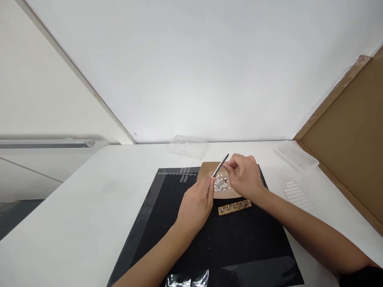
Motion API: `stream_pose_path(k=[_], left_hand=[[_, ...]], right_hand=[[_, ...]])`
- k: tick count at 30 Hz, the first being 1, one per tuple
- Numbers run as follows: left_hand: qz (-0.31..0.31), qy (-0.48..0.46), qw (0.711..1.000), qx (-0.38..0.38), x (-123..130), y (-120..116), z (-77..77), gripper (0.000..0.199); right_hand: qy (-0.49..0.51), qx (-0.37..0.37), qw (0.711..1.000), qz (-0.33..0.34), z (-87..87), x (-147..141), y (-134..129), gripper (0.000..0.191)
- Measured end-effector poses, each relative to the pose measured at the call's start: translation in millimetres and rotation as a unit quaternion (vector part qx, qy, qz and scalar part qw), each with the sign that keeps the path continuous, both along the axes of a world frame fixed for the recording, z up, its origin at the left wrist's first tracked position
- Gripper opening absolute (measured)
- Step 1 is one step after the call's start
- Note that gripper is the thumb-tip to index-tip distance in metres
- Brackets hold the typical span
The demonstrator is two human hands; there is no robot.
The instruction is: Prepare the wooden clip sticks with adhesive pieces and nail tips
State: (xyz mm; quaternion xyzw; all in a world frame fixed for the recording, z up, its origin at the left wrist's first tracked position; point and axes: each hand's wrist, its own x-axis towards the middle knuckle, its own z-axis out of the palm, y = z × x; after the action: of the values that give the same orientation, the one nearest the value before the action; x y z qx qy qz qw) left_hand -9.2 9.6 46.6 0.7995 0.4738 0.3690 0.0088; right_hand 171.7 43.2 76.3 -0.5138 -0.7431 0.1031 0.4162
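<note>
My left hand (196,201) grips a thin flat piece (220,164), seen nearly edge-on, with a dark edge and a pale side. The piece is tilted, its far end pointing up and to the right. My right hand (245,175) is closed in a pinch close against the piece's right side; what its fingertips hold, if anything, is hidden. Under both hands lies a brown sheet (206,169) with a pile of small whitish chips (222,183) on it. Just in front sits a small tan strip (235,207) carrying several shiny metal studs.
A black mat (179,223) covers the middle of the white table (80,211). Clear plastic trays stand at the back (187,146) and back right (296,156). A sheet of small white pieces (297,195) lies at right, beside a cardboard panel (350,139). Glossy plastic (187,279) lies at the front.
</note>
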Motion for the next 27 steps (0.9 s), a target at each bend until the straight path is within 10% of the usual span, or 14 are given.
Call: stream_pose_path(k=[11,27], left_hand=[[0.089,0.092,0.990,0.063,-9.8,6.7,0.7,0.030],[0.068,0.040,0.990,0.114,-8.2,2.7,1.0,0.026]], right_hand=[[0.053,0.111,0.992,-0.027,15.6,20.6,-1.1,0.022],[0.032,0.072,0.995,0.059,5.1,17.3,3.0,0.023]])
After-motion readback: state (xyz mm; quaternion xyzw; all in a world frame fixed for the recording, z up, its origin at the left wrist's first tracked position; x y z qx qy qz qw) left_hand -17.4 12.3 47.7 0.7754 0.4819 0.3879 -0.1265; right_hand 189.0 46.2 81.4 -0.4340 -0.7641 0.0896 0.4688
